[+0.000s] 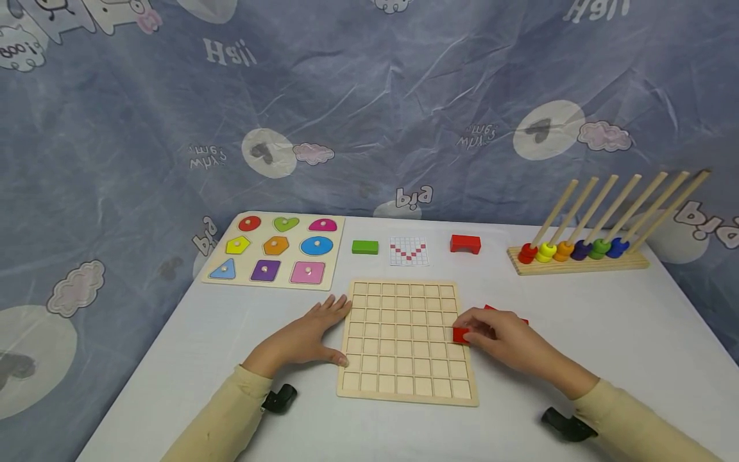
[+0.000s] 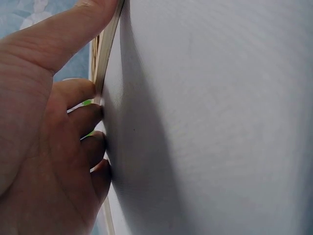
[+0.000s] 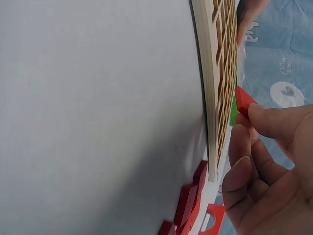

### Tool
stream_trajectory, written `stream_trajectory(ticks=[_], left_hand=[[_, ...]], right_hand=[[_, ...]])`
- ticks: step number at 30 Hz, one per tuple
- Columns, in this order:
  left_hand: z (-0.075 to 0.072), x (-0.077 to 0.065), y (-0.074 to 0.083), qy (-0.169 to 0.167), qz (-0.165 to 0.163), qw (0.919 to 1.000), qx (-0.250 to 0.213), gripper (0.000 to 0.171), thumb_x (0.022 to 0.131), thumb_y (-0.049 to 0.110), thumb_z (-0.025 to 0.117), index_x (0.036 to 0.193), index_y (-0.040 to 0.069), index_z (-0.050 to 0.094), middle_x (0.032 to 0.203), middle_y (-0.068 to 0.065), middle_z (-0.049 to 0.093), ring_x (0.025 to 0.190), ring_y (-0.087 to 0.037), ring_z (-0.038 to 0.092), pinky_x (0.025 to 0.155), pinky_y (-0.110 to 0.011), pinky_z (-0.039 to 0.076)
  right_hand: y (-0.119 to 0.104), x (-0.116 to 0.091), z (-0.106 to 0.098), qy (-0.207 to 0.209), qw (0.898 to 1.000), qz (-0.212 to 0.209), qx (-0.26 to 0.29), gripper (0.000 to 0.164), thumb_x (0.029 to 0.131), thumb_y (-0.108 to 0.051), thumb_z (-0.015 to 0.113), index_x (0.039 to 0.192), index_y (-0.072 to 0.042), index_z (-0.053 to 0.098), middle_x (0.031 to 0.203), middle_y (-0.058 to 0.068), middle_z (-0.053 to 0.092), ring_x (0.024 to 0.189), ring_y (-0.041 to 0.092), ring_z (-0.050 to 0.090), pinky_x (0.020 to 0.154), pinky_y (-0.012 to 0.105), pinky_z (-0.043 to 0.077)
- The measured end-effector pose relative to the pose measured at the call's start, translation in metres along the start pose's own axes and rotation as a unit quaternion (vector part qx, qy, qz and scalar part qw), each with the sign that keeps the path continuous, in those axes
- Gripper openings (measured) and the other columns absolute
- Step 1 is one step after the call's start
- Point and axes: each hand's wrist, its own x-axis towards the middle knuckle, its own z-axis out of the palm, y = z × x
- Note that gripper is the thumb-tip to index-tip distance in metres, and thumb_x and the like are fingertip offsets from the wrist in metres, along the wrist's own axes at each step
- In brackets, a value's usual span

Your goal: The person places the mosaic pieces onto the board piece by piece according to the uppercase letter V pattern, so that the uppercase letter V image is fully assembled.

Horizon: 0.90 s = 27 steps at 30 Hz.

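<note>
A wooden grid board [image 1: 411, 402] lies flat on the table. Against its left edge rests my left hand [image 1: 306, 335], fingers spread, with the thumb [image 2: 73, 36] and fingertips at the rim in the left wrist view. My right hand [image 1: 514, 337] pinches a small red square tile [image 1: 460, 335] between thumb and fingers over the board's right edge. In the right wrist view that red tile [image 3: 243, 101] is held above the grid. More red tiles [image 3: 187, 203] lie on the table beside the board, mostly hidden beneath my right hand in the head view.
Behind the board lie a green block [image 1: 365, 247], a pattern card [image 1: 408, 251] with red squares and a red arch block [image 1: 465, 244]. A shape puzzle [image 1: 271, 285] stands back left, a peg stand [image 1: 583, 265] with coloured beads back right. Patterned cloth [image 1: 369, 115] hangs behind the table.
</note>
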Motion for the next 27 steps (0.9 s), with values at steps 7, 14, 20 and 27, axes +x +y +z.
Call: stream_trajectory(ticks=[7, 14, 20, 27], left_hand=[[0.0, 0.0, 0.0, 0.0, -0.001, 1.0, -0.002, 0.111, 0.074, 0.05, 0.087, 0.162, 0.016, 0.029, 0.169, -0.002, 0.017, 0.157, -0.03, 0.007, 0.126, -0.048, 0.011], [0.001, 0.0, -0.002, 0.002, 0.002, 1.0, 0.0, 0.111, 0.074, 0.052, 0.086, 0.162, 0.016, 0.029, 0.169, -0.002, 0.017, 0.157, -0.029, 0.007, 0.126, -0.048, 0.011], [0.002, 0.001, -0.004, 0.003, 0.002, 1.0, 0.001, 0.111, 0.074, 0.053, 0.086, 0.162, 0.017, 0.029, 0.169, -0.002, 0.017, 0.157, -0.028, 0.007, 0.126, -0.048, 0.011], [0.002, 0.0, -0.003, 0.0, 0.0, 1.0, 0.0, 0.111, 0.074, 0.052, 0.086, 0.162, 0.017, 0.028, 0.169, -0.001, 0.016, 0.157, -0.028, 0.006, 0.127, -0.047, 0.01]], right_hand=[[-0.005, 0.006, 0.009, 0.004, 1.0, -0.003, 0.002, 0.023, 0.091, -0.013, 0.077, 0.108, -0.027, 0.072, 0.088, -0.019, 0.065, 0.08, 0.004, 0.057, 0.069, 0.021, 0.052], [-0.014, 0.009, 0.019, 0.005, 0.999, 0.01, 0.031, 0.019, 0.091, -0.014, 0.077, 0.105, -0.026, 0.073, 0.087, -0.017, 0.066, 0.079, 0.005, 0.06, 0.069, 0.021, 0.053], [-0.023, 0.012, 0.027, 0.002, 0.998, 0.016, 0.053, 0.018, 0.092, -0.016, 0.077, 0.106, -0.027, 0.073, 0.087, -0.015, 0.065, 0.079, 0.007, 0.06, 0.069, 0.022, 0.053], [-0.033, 0.017, 0.037, -0.014, 0.998, 0.013, 0.058, 0.017, 0.093, -0.017, 0.076, 0.105, -0.028, 0.073, 0.085, -0.015, 0.064, 0.078, 0.008, 0.059, 0.07, 0.022, 0.054]])
